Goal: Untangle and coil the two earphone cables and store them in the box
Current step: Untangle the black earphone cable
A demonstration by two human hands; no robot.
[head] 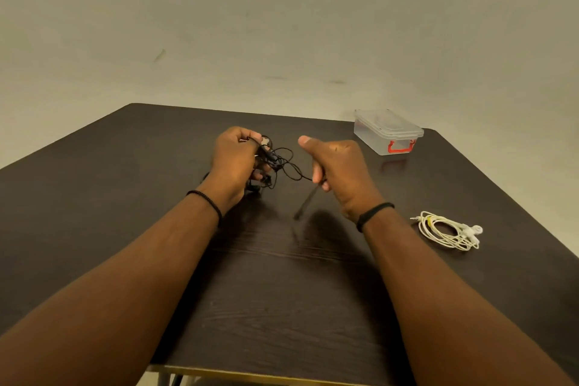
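At frame centre, you are clamping your left hand [233, 160] around the tangled black earphone cable [282, 163] while your right hand [335, 166] is pinching one strand—draw it out slowly, keeping loops loose, the white cable [448, 230] lying coiled at right near the closed box [387, 131].

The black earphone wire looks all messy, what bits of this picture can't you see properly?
Head view only:
- black earphone cable: the left hand covers part of the tangle, so its knots cannot be traced.
- The strand below the right hand is blurred.
- box: the cloudy plastic and closed lid hide the inside.
- white earphone cable: too small to count loops.
- table: the near edge and legs are cut off.
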